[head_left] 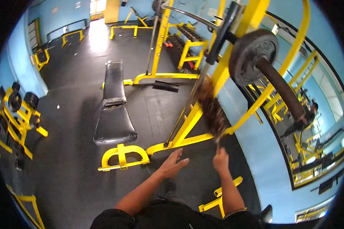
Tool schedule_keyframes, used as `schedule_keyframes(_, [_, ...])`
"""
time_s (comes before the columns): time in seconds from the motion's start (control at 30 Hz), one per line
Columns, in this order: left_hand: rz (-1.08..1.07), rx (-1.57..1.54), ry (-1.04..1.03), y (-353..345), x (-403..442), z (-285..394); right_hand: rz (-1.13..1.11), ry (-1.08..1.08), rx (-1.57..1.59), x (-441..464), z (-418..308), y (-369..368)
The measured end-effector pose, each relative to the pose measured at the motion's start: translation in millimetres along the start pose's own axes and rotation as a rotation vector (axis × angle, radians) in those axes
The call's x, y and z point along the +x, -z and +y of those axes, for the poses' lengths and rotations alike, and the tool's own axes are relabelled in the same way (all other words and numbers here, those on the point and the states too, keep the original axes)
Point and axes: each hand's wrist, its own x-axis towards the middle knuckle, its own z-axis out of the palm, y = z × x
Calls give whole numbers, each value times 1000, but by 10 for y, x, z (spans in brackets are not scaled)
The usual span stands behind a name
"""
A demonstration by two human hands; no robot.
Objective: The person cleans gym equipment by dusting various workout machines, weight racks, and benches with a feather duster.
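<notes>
My right hand (220, 160) is closed around the thin handle of a brown feather duster (213, 114). The duster's bristly head, blurred by motion, points up and away, in front of the slanted upright of a yellow rack (190, 123). Whether it touches the metal I cannot tell. To the left, my left hand (172, 165) hangs in the air with fingers stretched out and thumb apart, holding nothing. Above the duster, a dark weight plate (254, 53) sits on the rack, with a thick brown bar sleeve (281, 87) sticking out toward me.
A black padded bench (115, 124) with a yellow base stands left of the rack. Farther left is a plate tree (21, 114). A mirror (313, 114) covers the right wall. A low yellow stand (219, 194) is near my right forearm. Dumbbells fill a rack (189, 34) behind.
</notes>
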Motion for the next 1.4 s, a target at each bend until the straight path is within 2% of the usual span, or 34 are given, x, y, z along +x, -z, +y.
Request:
schedule_keyframes(0.03, [5, 56, 24, 5, 29, -49, -108, -2, -68, -149, 219, -176])
schedule_keyframes(0.07, [10, 112, 50, -12, 77, -107, -244, 120, -190, -257, 543, -388])
schedule_keyframes(0.13, [5, 187, 93, -90, 265, -353, -389, -147, -153, -366, 642, -505])
schedule_keyframes(0.17, [-33, 278, 149, -127, 356, -491, -403, -134, -161, -315, 663, -520])
schedule_keyframes(0.23, [-28, 262, 172, -215, 474, -498, -67, -50, 126, -376, 667, -418])
schedule_keyframes(0.27, [-30, 257, 181, -285, 544, -499, -88, -58, 111, -370, 636, -339])
schedule_keyframes(0.33, [-24, 230, 166, -403, 723, -484, 34, -171, 252, -208, 347, -188])
schedule_keyframes(0.37, [-11, 220, 135, -471, 802, -493, 77, -60, 253, -157, 397, -251])
schedule_keyframes(0.4, [1, 199, 147, -561, 886, -571, 55, -53, 238, -137, 521, -397])
schedule_keyframes(0.5, [25, 197, 119, -766, 1119, -931, -188, -66, 74, -153, 1070, -985])
schedule_keyframes(0.53, [20, 197, 158, -817, 1137, -1058, -313, -63, 15, -192, 1209, -1128])
schedule_keyframes(0.6, [47, 162, 211, -818, 1134, -1224, -414, -143, 5, -273, 1301, -1226])
schedule_keyframes(0.67, [71, 143, 317, -821, 929, -1323, -401, -163, -19, -327, 1453, -1230])
schedule_keyframes(0.73, [135, 81, 369, -868, 797, -1490, -146, -66, 179, -347, 1595, -1168])
schedule_keyframes(0.77, [187, 54, 395, -890, 774, -1536, -96, 20, 295, -275, 1619, -1125])
schedule_keyframes(0.8, [195, 39, 409, -904, 765, -1493, 22, 194, 291, -153, 1409, -1045])
schedule_keyframes(0.87, [178, 40, 471, -867, 812, -1364, -51, -236, 631, 99, 1345, -1035])
schedule_keyframes(0.9, [185, 29, 479, -878, 884, -1390, -64, -235, 624, 217, 1556, -1173])
schedule_keyframes(0.93, [200, 48, 427, -897, 968, -1431, -196, -470, 904, 338, 1883, -1430])
schedule_keyframes(1.0, [201, 47, 393, -965, 1094, -1623, -460, -512, 723, 287, 2163, -1785])
schedule_keyframes(1.07, [271, -2, 398, -990, 1182, -1959, -711, -398, 260, 60, 1787, -2148])
schedule_keyframes(1.13, [266, 24, 510, -956, 1175, -2134, -875, -503, 234, -54, 1505, -2397])
schedule_keyframes(1.2, [260, 65, 631, -903, 1159, -2375, -426, -893, 986, -210, 1526, -2781])
schedule_keyframes(1.23, [301, 36, 638, -943, 1150, -2509, -429, -926, 973, -248, 1612, -2968])
schedule_keyframes(1.3, [309, 13, 658, -1004, 1180, -2790, -567, -1111, 1479, -252, 1775, -3337])
schedule_keyframes(1.33, [357, -48, 591, -1047, 1215, -2950, -546, -1136, 1472, -228, 1807, -3423])
schedule_keyframes(1.37, [413, -110, 522, -1089, 1256, -3097, -736, -1062, 1177, -159, 1833, -3515])
schedule_keyframes(1.4, [402, -118, 537, -1154, 1285, -3266, -910, -973, 874, -77, 1836, -3583])
